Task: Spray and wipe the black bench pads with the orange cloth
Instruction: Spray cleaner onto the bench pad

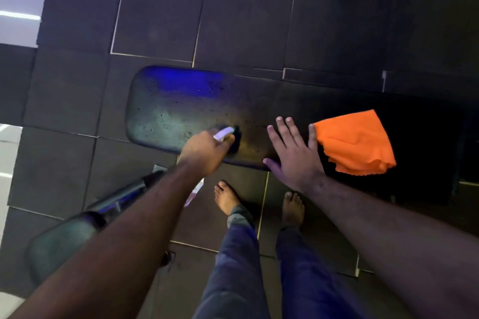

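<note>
Clenched around a spray bottle, the left hand points its nozzle down at the long bench pad; the bottle's body is largely hidden beneath the hand and forearm. The right hand is released and flat, fingers spread, grasping nothing, its little finger touching the near edge of the orange cloth.

Count, largest first: two black pads, the long one across the middle and a smaller one at lower left, joined by what appears to be a frame bar, though the light there is poor. One cloth, lying crumpled on the dark right-hand part of the long pad. One bottle. Two bare feet on the tiled floor.

Handling, as judged: the cloth is light, soft and limp; it should be bunched from above at its middle, not pinched by a corner, to give a full wiping face. The pads look firm, and they may turn slippery once wetted. The speckled pad surface suggests wiping is not yet done.
</note>
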{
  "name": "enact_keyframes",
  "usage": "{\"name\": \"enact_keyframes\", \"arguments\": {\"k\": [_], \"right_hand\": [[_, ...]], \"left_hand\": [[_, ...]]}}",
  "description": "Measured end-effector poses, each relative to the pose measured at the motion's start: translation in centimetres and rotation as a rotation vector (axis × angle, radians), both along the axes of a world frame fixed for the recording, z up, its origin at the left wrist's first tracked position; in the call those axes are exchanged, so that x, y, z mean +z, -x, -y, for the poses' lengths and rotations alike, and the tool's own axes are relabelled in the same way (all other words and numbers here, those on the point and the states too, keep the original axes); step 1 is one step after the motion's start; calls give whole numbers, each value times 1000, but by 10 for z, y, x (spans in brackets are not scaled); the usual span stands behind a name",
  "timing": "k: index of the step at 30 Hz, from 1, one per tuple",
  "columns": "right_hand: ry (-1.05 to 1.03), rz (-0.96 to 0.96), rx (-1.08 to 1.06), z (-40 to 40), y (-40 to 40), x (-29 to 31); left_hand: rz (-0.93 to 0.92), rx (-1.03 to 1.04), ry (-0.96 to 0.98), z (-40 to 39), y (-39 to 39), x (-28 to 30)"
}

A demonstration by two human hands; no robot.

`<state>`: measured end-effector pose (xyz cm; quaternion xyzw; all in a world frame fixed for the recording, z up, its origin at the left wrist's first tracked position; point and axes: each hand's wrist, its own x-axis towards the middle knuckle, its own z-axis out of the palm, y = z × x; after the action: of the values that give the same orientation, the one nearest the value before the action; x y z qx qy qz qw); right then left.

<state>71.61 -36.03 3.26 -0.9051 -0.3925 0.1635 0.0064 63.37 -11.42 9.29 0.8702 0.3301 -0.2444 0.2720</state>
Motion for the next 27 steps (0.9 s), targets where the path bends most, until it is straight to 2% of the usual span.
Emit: {"name": "enact_keyframes", "arguments": {"k": [4, 7, 10, 13, 17, 19, 21, 24, 27], "right_hand": [[2, 42, 23, 38, 6, -1], [-74, 76, 65, 55, 3, -2], [-188, 139, 4, 70, -7, 2], [-212, 161, -234, 85, -24, 8], [-23, 97, -787, 104, -55, 16], [8, 55, -956, 111, -67, 21], [-17, 38, -972, 115, -77, 27], [-92, -40, -932, 121, -84, 34], [-348, -155, -952, 133, -78, 42]], "left_hand": [[-36, -127, -32, 37, 26, -3], [-51, -143, -17, 50, 0, -2], [22, -135, -4, 53, -49, 2], [69, -197, 2, 59, -101, 9], [61, -299, -78, 73, -138, 12], [58, -308, -55, 77, -141, 14], [115, -229, 13, 82, -138, 14], [371, 49, 263, 100, -140, 22], [609, 184, 468, 135, -152, 40]]}}
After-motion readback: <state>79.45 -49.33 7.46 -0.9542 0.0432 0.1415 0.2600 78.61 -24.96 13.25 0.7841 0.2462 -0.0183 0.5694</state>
